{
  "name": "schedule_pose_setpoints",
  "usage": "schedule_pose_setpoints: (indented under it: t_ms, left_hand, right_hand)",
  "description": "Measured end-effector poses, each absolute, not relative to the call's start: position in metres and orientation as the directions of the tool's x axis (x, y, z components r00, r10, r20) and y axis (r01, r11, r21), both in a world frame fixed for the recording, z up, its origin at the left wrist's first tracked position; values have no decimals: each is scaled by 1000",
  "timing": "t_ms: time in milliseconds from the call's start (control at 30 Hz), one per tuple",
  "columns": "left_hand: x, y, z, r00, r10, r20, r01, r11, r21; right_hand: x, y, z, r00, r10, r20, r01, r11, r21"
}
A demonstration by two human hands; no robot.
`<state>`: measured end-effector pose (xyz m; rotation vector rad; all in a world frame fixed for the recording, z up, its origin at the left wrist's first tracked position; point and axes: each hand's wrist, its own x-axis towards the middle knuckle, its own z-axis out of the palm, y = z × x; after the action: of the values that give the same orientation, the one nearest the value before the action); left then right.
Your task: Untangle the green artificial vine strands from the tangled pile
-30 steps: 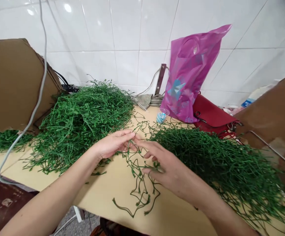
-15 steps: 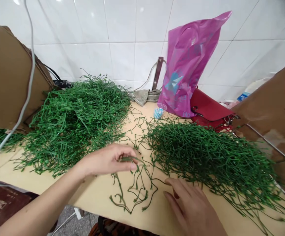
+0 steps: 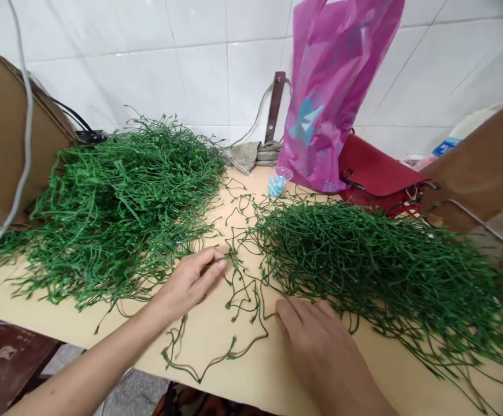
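Observation:
My left hand (image 3: pixel 188 283) pinches a thin green artificial vine strand (image 3: pixel 238 306) between its fingertips at the middle of the board. The strand trails loosely across the bare wood towards the front edge. My right hand (image 3: pixel 316 341) lies palm down with nothing in it, its fingertips just beside the strand and at the edge of a large tangled heap of green vines (image 3: pixel 364 266). A second, larger heap of vines (image 3: pixel 121 214) lies just beyond my left hand.
The pale wooden tabletop (image 3: pixel 217 341) ends in a front edge below my hands. Behind it stand a pink plastic bag (image 3: pixel 325 98), a red handbag (image 3: pixel 375 173) and a small plastic cup (image 3: pixel 277 185) against white tiles. Brown cardboard sheets (image 3: pixel 0 133) rise at the left; a grey cable (image 3: pixel 26 144) hangs there.
My left hand has moved down and slightly forward, with the strand shifted along. My right hand has dropped to the table, away from the left. The view has tilted, so everything sits higher.

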<state>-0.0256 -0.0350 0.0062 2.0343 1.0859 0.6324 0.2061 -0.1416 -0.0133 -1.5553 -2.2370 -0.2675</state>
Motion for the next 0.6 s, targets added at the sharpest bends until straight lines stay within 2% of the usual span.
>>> schedule_pose_setpoints:
  t_ms: [100, 167, 233, 300, 367, 467, 533, 600]
  left_hand:
    - [-21, -36, 0, 386, 915, 118, 345, -262, 901]
    - [-19, -37, -1, 306, 941, 142, 211, -212, 954]
    - [-20, -37, 0, 239, 962, 130, 110, -160, 981]
    - [-23, -34, 3, 193, 976, 104, 54, -116, 992]
    - [-28, -32, 7, 177, 981, 85, 28, -91, 995]
    - [-36, -30, 11, 164, 982, 92, 13, -96, 995]
    - [-39, -32, 11, 166, 982, 89, 47, -98, 994]
    - [-40, -35, 11, 190, 979, 78, 91, -97, 991]
  right_hand:
    - [204, -132, 0, -356, 823, 443, 924, 380, 37]
    - [187, -132, -1, -418, 749, 514, 878, 478, 19]
    - [163, -135, -12, -527, 576, 625, 732, 681, -9]
    - [140, -136, -26, -561, 435, 705, 628, 778, 20]
    - [129, -132, -37, -623, 475, 621, 605, 796, -2]
    - [138, -118, -38, -704, 595, 388, 578, 797, -174]
    - [156, -105, -32, -663, 686, 300, 636, 727, -259]
    - [174, -91, -25, -551, 787, 277, 746, 614, -259]
